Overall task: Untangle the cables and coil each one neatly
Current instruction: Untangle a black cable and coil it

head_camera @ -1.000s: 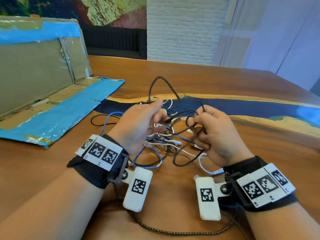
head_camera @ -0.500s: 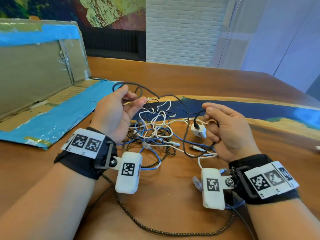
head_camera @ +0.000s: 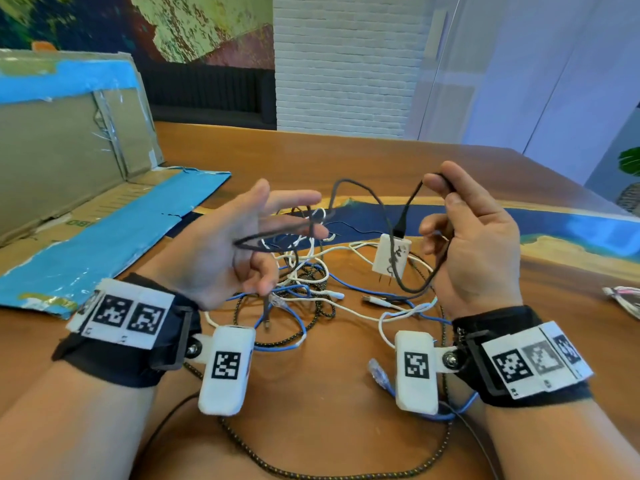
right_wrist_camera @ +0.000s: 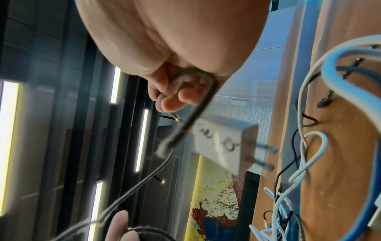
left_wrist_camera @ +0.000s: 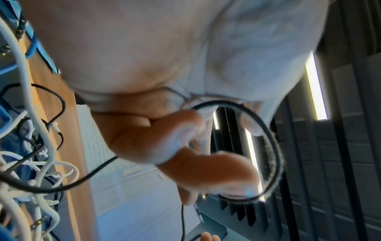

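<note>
A thin black cable runs between my two raised hands. My right hand pinches a bend of it between thumb and forefinger, seen close in the right wrist view as the black cable. Below that pinch a white charger plug hangs from the cable, prongs down, above the table. My left hand has thumb and forefinger spread, and its lower fingers curl on a loop of the black cable. A tangle of white, blue and braided cables lies on the wooden table beneath both hands.
A folded cardboard box with blue tape lies at the left, its flap reaching toward the tangle. A braided cable loops near the front edge. A blue network plug lies by my right wrist. A small bundle sits at the right edge.
Both hands have risen and moved apart. The charger plug came off the table and now hangs. A loop of black cable now sits round my left hand's fingers.
</note>
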Demonstrator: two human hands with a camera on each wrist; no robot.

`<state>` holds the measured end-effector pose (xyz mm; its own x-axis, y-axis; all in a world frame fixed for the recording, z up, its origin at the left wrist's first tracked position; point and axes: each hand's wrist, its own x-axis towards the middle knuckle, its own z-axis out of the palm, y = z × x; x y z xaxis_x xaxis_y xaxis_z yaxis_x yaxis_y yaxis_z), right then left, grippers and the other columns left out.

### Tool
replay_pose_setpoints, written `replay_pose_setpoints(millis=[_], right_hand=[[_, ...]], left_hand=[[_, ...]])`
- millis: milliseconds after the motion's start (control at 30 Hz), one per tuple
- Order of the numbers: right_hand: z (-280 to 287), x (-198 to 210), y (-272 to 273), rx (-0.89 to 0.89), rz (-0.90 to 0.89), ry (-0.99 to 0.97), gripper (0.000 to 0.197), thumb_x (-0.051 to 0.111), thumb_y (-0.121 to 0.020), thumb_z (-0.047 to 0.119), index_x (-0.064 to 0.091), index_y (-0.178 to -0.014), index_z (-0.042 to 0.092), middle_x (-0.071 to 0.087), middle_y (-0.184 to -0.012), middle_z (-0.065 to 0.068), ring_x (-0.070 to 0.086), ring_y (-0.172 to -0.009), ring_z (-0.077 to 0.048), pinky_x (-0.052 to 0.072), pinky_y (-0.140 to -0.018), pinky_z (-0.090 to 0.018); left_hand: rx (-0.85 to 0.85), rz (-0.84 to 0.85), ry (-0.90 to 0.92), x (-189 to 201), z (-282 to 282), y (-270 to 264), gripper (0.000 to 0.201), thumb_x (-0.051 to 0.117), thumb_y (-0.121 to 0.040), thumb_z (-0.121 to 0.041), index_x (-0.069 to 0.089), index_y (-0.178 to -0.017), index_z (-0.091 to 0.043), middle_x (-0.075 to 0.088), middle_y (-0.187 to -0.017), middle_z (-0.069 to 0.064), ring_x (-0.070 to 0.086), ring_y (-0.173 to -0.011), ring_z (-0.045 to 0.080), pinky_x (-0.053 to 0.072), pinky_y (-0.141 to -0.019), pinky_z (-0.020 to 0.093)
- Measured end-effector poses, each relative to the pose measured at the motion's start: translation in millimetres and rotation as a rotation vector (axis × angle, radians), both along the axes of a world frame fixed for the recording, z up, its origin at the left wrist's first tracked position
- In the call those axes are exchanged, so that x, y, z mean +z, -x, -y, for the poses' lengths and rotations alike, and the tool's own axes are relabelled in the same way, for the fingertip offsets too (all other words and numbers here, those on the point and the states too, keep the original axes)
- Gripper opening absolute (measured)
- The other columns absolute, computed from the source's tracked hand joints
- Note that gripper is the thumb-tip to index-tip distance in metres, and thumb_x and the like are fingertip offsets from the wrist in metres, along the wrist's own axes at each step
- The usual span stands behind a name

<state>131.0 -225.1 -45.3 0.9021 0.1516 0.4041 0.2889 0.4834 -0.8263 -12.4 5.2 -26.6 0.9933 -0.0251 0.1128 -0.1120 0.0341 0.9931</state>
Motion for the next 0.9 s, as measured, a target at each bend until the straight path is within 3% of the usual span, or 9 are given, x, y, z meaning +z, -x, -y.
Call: replay_pose_setpoints(millis=[100,200,300,400,533,600,733,833,900], right_hand=[[0,-2,0,-0.039,0.038,0.066,0.036,0.045,-0.107,0.004,0.069,-0.126,0.023,0.076,-0.118,0.0,0.057,-0.064,-0.016,0.043,-0.047,-0.022],[-3,-4,2,-0.062,0.083,0.166,0.037,0.045,-0.107,0.002,0.07,-0.126,0.022,0.077,-0.115,0.003,0.057,-0.067,-0.017,0.041,-0.051,-0.024],[-5,-6,4,-0.041,0.121,0.239,0.038,0.046,-0.106,0.0,0.071,-0.121,0.024,0.078,-0.111,0.005,0.059,-0.069,-0.018,0.043,-0.057,-0.025],[-9,-9,6,-0.015,0.211,0.338,0.037,0.047,-0.104,-0.002,0.074,-0.116,0.021,0.078,-0.107,0.004,0.062,-0.068,-0.019,0.051,-0.065,-0.026],[-13,-10,14,0.083,0.308,0.367,0.039,0.046,-0.101,-0.009,0.077,-0.096,0.013,0.078,-0.101,-0.004,0.062,-0.063,-0.021,0.053,-0.069,-0.034],[-14,-9,20,0.192,0.341,0.313,0.044,0.043,-0.1,-0.014,0.075,-0.084,0.011,0.078,-0.102,-0.008,0.06,-0.058,-0.023,0.053,-0.066,-0.031],[-15,-9,28,0.38,0.39,0.249,0.053,0.041,-0.1,-0.015,0.078,-0.079,0.017,0.076,-0.105,-0.013,0.055,-0.05,-0.025,0.049,-0.062,-0.031],[-16,-10,29,0.404,0.355,0.236,0.053,0.041,-0.102,-0.012,0.078,-0.083,0.019,0.075,-0.11,-0.015,0.049,-0.044,-0.023,0.046,-0.056,-0.031],[-16,-10,27,0.378,0.313,0.213,0.051,0.04,-0.103,-0.011,0.079,-0.087,0.018,0.075,-0.113,-0.015,0.041,-0.038,-0.018,0.042,-0.049,-0.03]], left_hand=[[0.254,-0.04,-0.124,-1,5,-6,0.042,0.039,-0.104,-0.052,0.066,-0.13,-0.034,0.076,-0.116,0.006,0.066,-0.057,0.022,0.042,-0.05,0.028],[0.375,-0.042,-0.365,-3,6,-10,0.03,0.044,-0.108,-0.028,0.066,-0.128,-0.035,0.079,-0.101,0.0,0.073,-0.098,0.012,0.048,-0.089,0.035],[0.415,-0.066,-0.479,-5,7,-13,0.024,0.055,-0.104,-0.03,0.078,-0.11,-0.036,0.078,-0.102,-0.015,0.064,-0.108,-0.003,0.04,-0.099,0.031],[0.49,-0.034,-0.548,-9,5,-17,0.017,0.066,-0.096,-0.035,0.082,-0.091,-0.041,0.075,-0.096,-0.024,0.063,-0.103,-0.002,0.046,-0.093,0.034],[0.644,0.194,-0.664,-12,4,-17,0.01,0.077,-0.089,-0.028,0.079,-0.087,-0.038,0.057,-0.066,-0.018,0.05,-0.065,0.006,0.039,-0.066,0.029],[0.616,0.287,-0.633,-12,8,-16,0.021,0.078,-0.088,-0.021,0.077,-0.1,-0.038,0.06,-0.082,-0.007,0.057,-0.074,0.007,0.047,-0.07,0.031],[0.226,0.25,-0.485,-15,24,-14,0.033,0.072,-0.094,-0.018,0.071,-0.126,-0.025,0.07,-0.124,-0.002,0.065,-0.118,0.012,0.054,-0.1,0.034],[0.146,0.153,-0.539,-13,33,-11,0.018,0.065,-0.1,-0.021,0.078,-0.113,-0.023,0.078,-0.103,-0.002,0.071,-0.099,0.011,0.056,-0.088,0.033],[0.182,0.151,-0.6,-11,33,-10,0.021,0.061,-0.102,-0.026,0.081,-0.096,-0.03,0.078,-0.086,-0.002,0.07,-0.083,0.026,0.054,-0.081,0.045]])
